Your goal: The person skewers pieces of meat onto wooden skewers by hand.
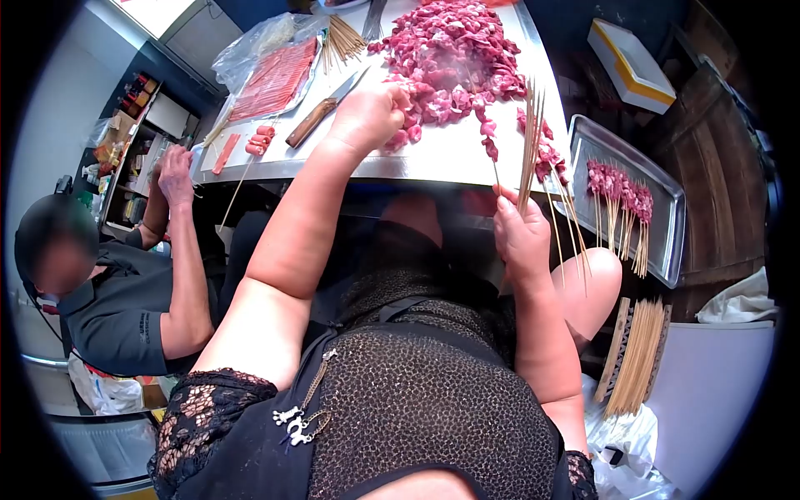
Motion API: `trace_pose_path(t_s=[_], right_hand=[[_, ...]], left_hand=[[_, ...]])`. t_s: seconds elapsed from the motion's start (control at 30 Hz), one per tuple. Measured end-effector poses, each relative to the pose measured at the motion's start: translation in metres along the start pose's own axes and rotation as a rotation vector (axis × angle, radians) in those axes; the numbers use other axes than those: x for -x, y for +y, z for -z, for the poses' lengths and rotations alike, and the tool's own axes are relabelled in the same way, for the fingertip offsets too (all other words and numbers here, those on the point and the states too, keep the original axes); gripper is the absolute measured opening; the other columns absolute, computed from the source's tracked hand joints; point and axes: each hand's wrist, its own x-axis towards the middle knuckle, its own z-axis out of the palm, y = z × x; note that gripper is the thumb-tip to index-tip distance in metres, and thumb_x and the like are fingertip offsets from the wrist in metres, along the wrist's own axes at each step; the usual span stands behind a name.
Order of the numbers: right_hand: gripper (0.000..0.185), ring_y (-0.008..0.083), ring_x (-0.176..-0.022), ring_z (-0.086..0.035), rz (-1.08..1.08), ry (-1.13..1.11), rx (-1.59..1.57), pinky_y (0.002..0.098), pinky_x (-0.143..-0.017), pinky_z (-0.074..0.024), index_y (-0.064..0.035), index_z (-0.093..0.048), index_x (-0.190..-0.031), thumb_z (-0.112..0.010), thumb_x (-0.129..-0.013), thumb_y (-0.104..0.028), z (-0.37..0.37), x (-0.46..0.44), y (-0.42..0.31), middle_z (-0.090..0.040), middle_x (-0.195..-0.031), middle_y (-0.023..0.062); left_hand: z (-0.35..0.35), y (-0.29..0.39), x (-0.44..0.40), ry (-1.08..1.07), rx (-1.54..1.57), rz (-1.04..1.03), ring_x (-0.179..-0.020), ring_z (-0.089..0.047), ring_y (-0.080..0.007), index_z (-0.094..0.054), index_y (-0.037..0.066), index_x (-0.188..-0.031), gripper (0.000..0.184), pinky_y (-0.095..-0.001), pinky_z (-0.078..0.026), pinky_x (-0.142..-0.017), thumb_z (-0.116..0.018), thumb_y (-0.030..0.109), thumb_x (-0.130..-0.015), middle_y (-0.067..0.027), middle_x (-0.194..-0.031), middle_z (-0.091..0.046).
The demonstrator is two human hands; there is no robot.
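Observation:
A big pile of raw meat pieces lies on the white tabletop. At its near left edge my left hand is closed, its curled fingers on a piece of meat that is mostly hidden. My right hand grips a bundle of bare bamboo skewers, points upward. Also between its fingers is a skewer threaded with several meat pieces, leaning toward the pile. Just right of this hand, loaded meat skewers rest on the table edge, sticks hanging over. A wooden-handled knife lies left of my left hand.
At the right, a metal tray holds finished meat skewers. Below it stands a box of bare skewers. Sliced red meat on plastic and small meat rolls lie at left, where another person sits. A foam box stands behind.

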Motion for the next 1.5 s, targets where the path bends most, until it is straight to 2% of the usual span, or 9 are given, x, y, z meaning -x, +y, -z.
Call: trace_pose_path(t_s=[0.33,0.47,0.73,0.83,1.1,1.27,1.33,1.4,1.5], right_hand=[[0.021,-0.0010,-0.049,-0.036,-0.013,-0.011,0.018,0.0130,-0.041,-0.0262,-0.0026,-0.059,-0.111,-0.055,-0.092,-0.010,0.008,-0.001,0.005,-0.046,-0.064,-0.0077],[0.021,-0.0007,-0.048,-0.036,-0.004,-0.002,0.036,0.0132,-0.041,-0.0261,-0.0026,-0.060,-0.110,-0.055,-0.092,-0.011,0.007,-0.002,0.011,-0.047,-0.063,-0.0076],[0.022,-0.0010,-0.047,-0.034,0.006,0.021,0.012,0.0135,-0.040,-0.0244,-0.0032,-0.059,-0.112,-0.054,-0.092,-0.011,0.017,-0.002,0.012,-0.046,-0.062,-0.0080],[0.022,-0.0014,-0.046,-0.035,0.032,0.032,0.001,0.0130,-0.039,-0.0247,-0.0034,-0.059,-0.112,-0.054,-0.092,-0.011,0.019,-0.004,0.014,-0.046,-0.062,-0.0083],[0.021,-0.0010,-0.049,-0.038,0.048,0.067,0.017,0.0128,-0.042,-0.0280,-0.0028,-0.059,-0.111,-0.054,-0.092,-0.010,0.015,-0.005,0.009,-0.047,-0.064,-0.0077],[0.021,-0.0006,-0.049,-0.038,0.038,0.068,0.013,0.0133,-0.043,-0.0281,-0.0016,-0.059,-0.111,-0.054,-0.092,-0.010,0.010,-0.006,0.001,-0.047,-0.064,-0.0078],[0.021,-0.0006,-0.050,-0.038,0.042,0.059,0.017,0.0134,-0.043,-0.0282,-0.0015,-0.059,-0.111,-0.054,-0.092,-0.010,0.009,-0.005,0.000,-0.047,-0.064,-0.0079],[0.021,-0.0009,-0.050,-0.037,0.012,0.078,0.051,0.0135,-0.043,-0.0274,-0.0016,-0.059,-0.111,-0.054,-0.092,-0.011,0.003,-0.003,0.001,-0.046,-0.064,-0.0083],[0.022,-0.0011,-0.050,-0.036,0.030,0.023,0.079,0.0136,-0.043,-0.0265,-0.0021,-0.060,-0.111,-0.054,-0.092,-0.011,0.006,-0.007,0.012,-0.045,-0.064,-0.0085]], left_hand=[[0.014,0.004,-0.008,0.111,0.672,-0.085,-0.071,-0.059,-0.0077,-0.065,0.000,-0.102,0.019,-0.0224,-0.050,-0.067,-0.059,0.010,-0.086,-0.0054,-0.086,-0.066],[0.006,0.011,0.001,-0.013,1.021,0.134,-0.071,-0.057,-0.0057,-0.065,0.000,-0.100,0.021,-0.0198,-0.048,-0.065,-0.064,0.015,-0.087,-0.0013,-0.083,-0.064],[-0.020,0.001,0.010,-0.152,0.758,0.132,-0.067,-0.059,-0.0091,-0.060,0.005,-0.114,0.039,-0.0239,-0.050,-0.063,-0.052,-0.007,-0.078,-0.0054,-0.090,-0.064],[-0.026,0.006,-0.001,0.081,0.438,-0.065,-0.071,-0.065,-0.0169,-0.061,0.009,-0.112,0.033,-0.0311,-0.053,-0.063,-0.054,-0.001,-0.081,-0.0114,-0.090,-0.066],[-0.034,0.022,-0.070,0.180,-0.144,-0.126,-0.092,-0.062,-0.0275,-0.069,0.012,-0.093,0.023,-0.0379,-0.048,-0.083,-0.066,0.029,-0.079,-0.0120,-0.093,-0.065],[-0.028,0.022,-0.074,-0.024,-0.238,-0.061,-0.092,-0.062,-0.0279,-0.070,0.011,-0.090,0.018,-0.0373,-0.048,-0.083,-0.066,0.021,-0.076,-0.0117,-0.093,-0.065],[-0.018,0.023,-0.063,0.005,-0.057,-0.047,-0.080,-0.064,-0.0274,-0.069,0.009,-0.092,0.022,-0.0354,-0.050,-0.076,-0.069,0.021,-0.073,-0.0143,-0.087,-0.066],[-0.021,0.009,-0.052,0.008,0.349,0.043,-0.077,-0.064,-0.0124,-0.067,0.005,-0.099,0.018,-0.0255,-0.051,-0.072,-0.063,0.014,-0.084,-0.0079,-0.086,-0.068],[-0.020,0.000,-0.034,-0.010,0.927,0.084,-0.084,-0.065,-0.0152,-0.060,-0.002,-0.111,0.025,-0.0240,-0.053,-0.073,-0.056,0.012,-0.090,-0.0120,-0.100,-0.065]])
